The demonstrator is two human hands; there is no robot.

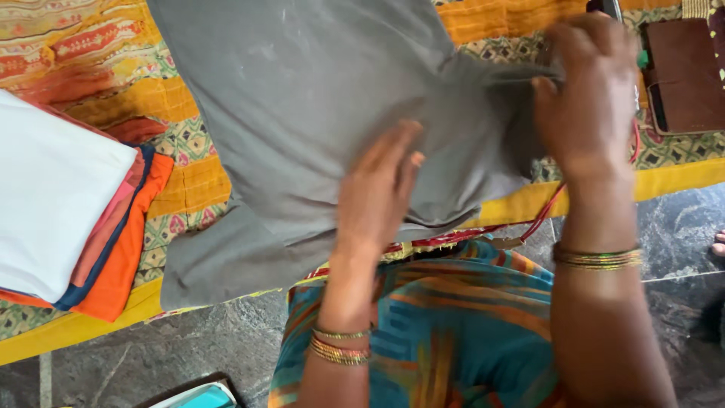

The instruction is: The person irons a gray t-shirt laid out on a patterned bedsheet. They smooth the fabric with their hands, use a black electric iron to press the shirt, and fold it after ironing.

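Note:
A grey garment (302,98) lies spread over a patterned yellow and orange cloth (181,181) on the floor. My left hand (377,185) rests flat on the garment's lower middle, fingers together and stretched out. My right hand (589,94) pinches a fold of the grey fabric at the garment's right side, where the sleeve bunches up. Both wrists carry thin bangles.
A stack of folded clothes (68,219), white on top with orange, blue and pink below, sits at the left. A brown wallet-like case (683,72) lies at the top right. A red cord (547,208) runs along the cloth's edge. Dark stone floor (189,347) is nearest me.

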